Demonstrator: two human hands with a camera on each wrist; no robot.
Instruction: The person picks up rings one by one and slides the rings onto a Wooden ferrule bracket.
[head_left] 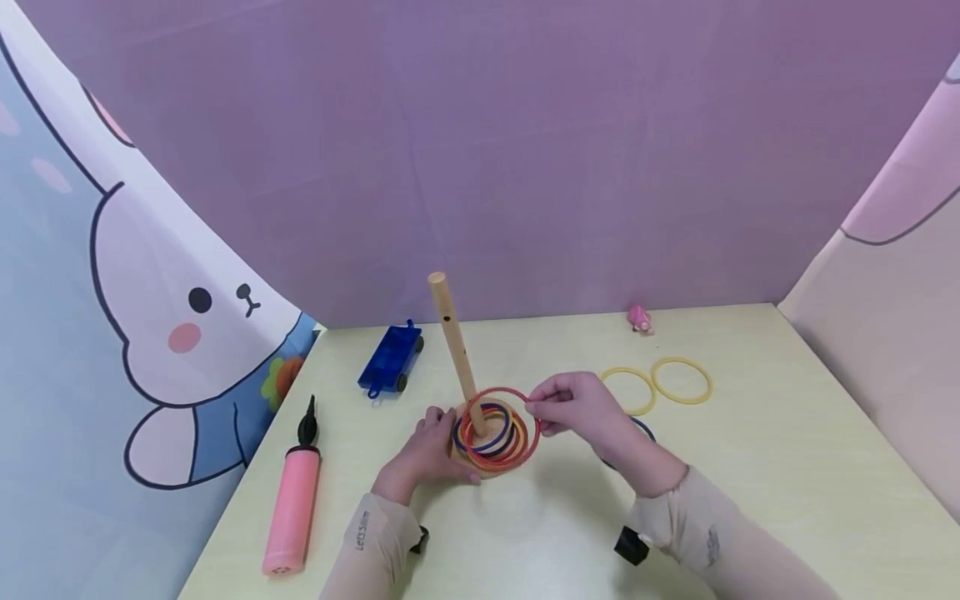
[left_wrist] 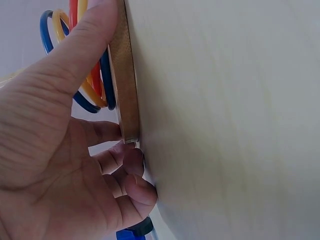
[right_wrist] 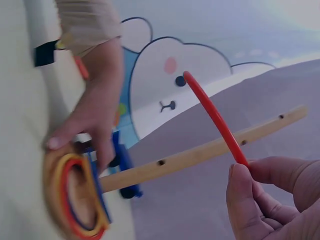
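Two hands working: left hand [head_left: 426,450] gripping wooden base [left_wrist: 125,85], thumb and curled fingers steadying it; right hand [head_left: 577,408] fingertips pinching red ring [head_left: 501,427] around peg [head_left: 453,337].

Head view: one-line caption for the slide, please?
Left hand steadies the wooden peg base while right hand pinches a red ring around the peg.

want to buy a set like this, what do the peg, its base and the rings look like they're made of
Peg: likely unfinished wood, pale tan and matte, with small drilled holes. Base: apparently the same light wood; its edge looks dull under the left hand. Red ring, pinched by the right hand: probably plastic, thin, smooth, slightly glossy with even colour. The yellow rings on the table look alike.
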